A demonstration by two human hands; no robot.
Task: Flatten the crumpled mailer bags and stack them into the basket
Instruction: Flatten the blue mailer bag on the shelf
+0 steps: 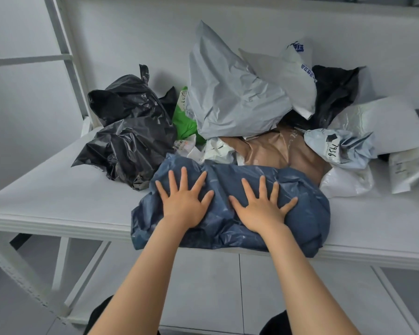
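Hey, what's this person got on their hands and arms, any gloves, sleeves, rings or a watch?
Nothing shows on either. The left hand and right hand are bare: no gloves, rings or watch. The left forearm and right forearm are bare too, with no sleeve in view down to the bottom edge. Only black clothing shows there, below the arms.

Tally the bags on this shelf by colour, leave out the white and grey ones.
Dark blue bag: 1
Green bag: 1
Brown bag: 1
Black bags: at least 2
Total: at least 5
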